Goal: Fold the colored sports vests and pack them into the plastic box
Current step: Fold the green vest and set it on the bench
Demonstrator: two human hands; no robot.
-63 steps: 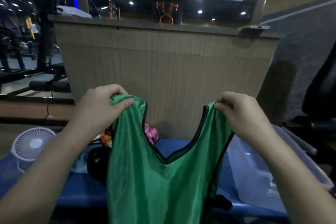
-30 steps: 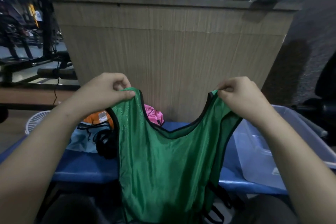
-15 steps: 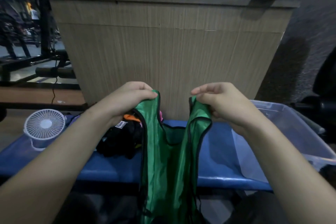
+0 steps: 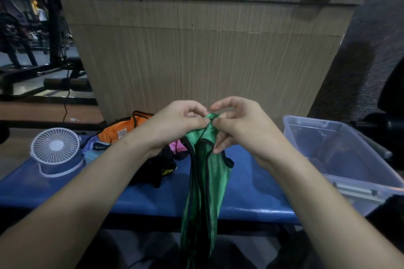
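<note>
Fingers (image 4: 197, 120) of the left hand (image 4: 175, 123) and of the right hand (image 4: 238, 124) meet at the top of the green vest (image 4: 207, 181), pinching its two shoulder straps together; the right hand's index finger and lower fingers stand loosely spread, not gripping. Neither hand holds anything else.

The vest hangs lengthwise from that pinch, doubled side to side, its lower part dropping in front of the blue worktop (image 4: 251, 194) and below its near edge. To the right of the vest sits the clear plastic box (image 4: 341, 155), resting on the worktop's right end, lid off, with no vests that I can see inside. To the left of the vest lies a heap of other vests (image 4: 140, 137), orange, pink and black among them, and farther left a small white fan (image 4: 55, 148).

The step in hand looks like the first lengthwise fold. To do it well, I would say the straps should be matched edge to edge before one hand takes both, so the side seams line up; the slippery mesh will likely slide apart if the pinch loosens. Laying it flat on the worktop beside the heap would then let the hem be brought up neatly.
</note>
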